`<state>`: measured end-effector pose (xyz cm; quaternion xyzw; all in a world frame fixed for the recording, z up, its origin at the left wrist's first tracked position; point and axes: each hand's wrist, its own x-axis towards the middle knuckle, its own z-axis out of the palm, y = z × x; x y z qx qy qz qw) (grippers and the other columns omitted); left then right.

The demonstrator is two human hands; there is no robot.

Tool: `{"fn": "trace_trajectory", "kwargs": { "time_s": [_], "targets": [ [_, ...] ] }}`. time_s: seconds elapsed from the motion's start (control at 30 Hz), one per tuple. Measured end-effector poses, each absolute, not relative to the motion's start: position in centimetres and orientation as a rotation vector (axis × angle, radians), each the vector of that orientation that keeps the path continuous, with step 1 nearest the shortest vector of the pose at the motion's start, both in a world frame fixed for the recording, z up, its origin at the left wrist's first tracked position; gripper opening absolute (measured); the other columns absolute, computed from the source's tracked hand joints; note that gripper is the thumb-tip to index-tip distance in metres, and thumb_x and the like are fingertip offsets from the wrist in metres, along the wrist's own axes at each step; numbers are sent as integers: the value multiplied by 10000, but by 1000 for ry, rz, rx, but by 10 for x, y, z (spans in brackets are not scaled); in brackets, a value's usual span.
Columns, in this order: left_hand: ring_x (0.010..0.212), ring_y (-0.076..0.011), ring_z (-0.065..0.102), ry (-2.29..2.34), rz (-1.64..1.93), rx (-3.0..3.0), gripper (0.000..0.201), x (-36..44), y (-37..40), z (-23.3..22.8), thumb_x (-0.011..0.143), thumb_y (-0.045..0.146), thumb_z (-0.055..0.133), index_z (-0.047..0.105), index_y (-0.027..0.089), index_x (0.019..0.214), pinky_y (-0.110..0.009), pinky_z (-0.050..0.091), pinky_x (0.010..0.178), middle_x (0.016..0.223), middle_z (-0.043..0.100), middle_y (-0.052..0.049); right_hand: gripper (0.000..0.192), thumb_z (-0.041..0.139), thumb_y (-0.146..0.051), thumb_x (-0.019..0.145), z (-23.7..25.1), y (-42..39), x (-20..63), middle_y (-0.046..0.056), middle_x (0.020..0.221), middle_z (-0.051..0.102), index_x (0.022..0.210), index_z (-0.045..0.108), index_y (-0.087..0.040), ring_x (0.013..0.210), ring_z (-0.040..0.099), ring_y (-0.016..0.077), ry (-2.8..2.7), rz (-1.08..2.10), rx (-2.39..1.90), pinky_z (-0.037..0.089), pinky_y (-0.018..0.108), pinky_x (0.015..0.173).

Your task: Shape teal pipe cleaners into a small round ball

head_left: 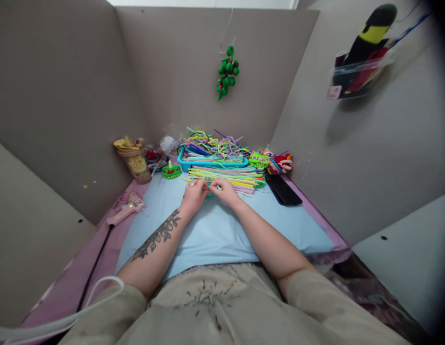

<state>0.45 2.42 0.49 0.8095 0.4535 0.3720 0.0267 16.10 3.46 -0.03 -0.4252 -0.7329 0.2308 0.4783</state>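
- Up close, a left hand (pixel 193 193) and right hand (pixel 226 190) meet at the far edge of a pale blue mat (pixel 215 230), fingertips pinched together on a small teal pipe-cleaner piece (pixel 209 187) (its shape mostly hidden).
- Just behind, loose fuzzy stems (pixel 226 178) lie stacked; a stray elbow could likely scatter them.
- Farther back, a blue tray (pixel 211 164) holds tangled stems, beside a tan jar (pixel 135 163).
- Overhead, a knobbly green ornament (pixel 228 72) hangs.
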Motion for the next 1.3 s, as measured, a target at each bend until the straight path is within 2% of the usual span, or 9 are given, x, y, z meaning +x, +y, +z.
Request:
{"fn": "trace_trajectory", "kwargs": {
  "time_s": [0.1,0.2,0.33,0.4,0.47,0.57,0.73,1.0,1.3],
  "targets": [
    [927,-230,551,1401,1078,2673,61,5,23,7,784,158,545,564,188,833,-436,312,989,820,623,-68,101,548,-233,713,-2,35,159,8,684,579,629,592,-199,733,518,169,-1832,536,-1076,405,301,727],
    [1017,-247,520,1400,1130,2702,102,6,20,8,785,177,558,564,195,884,-470,251,1035,892,619,-80,87,542,-224,701,-3,34,158,5,678,566,626,575,-197,704,508,159,-1802,555,-1076,401,276,666],
    [1199,-285,404,1506,1522,2411,362,7,19,4,749,273,623,506,164,1073,-467,298,1020,1204,489,-162,109,551,-282,708,-1,32,154,-15,625,536,653,549,-189,614,484,131,-1557,751,-1048,393,251,598],
    [1223,-288,395,1494,1627,2262,486,8,21,1,734,278,637,453,131,1159,-441,344,999,1255,447,-192,138,571,-313,699,1,30,152,-26,602,523,665,529,-186,581,476,118,-1452,852,-1010,392,244,584],
    [1156,-262,484,1437,1596,2147,525,9,22,-2,747,269,621,421,132,1213,-395,414,940,1210,514,-173,166,588,-333,689,2,28,150,-28,607,526,666,516,-185,579,480,114,-1401,892,-979,396,242,586],
    [942,-200,620,1364,1462,2071,404,10,21,-3,801,259,556,488,188,1193,-314,483,817,1059,642,-86,192,604,-354,679,3,25,149,-22,618,534,654,519,-183,586,486,115,-1385,915,-957,400,245,590],
    [732,-176,643,1415,1420,2140,255,10,16,0,806,236,532,662,211,1025,-282,491,718,879,709,-42,182,613,-338,672,1,22,148,-21,603,532,629,533,-180,573,482,117,-1395,884,-969,396,251,582],
    [767,-156,653,1367,1392,2039,258,7,19,2,779,215,562,695,212,1000,-245,492,743,898,722,-20,182,600,-333,681,-2,22,146,-26,578,529,621,553,-168,550,468,107,-1423,838,-1010,377,239,567],
    [773,-174,662,1327,1415,1913,231,5,25,-1,741,226,604,703,210,950,-269,513,741,873,723,-12,194,593,-351,700,-2,22,146,-23,591,537,636,559,-172,560,475,113,-1421,847,-992,375,239,567]
  ]
}}
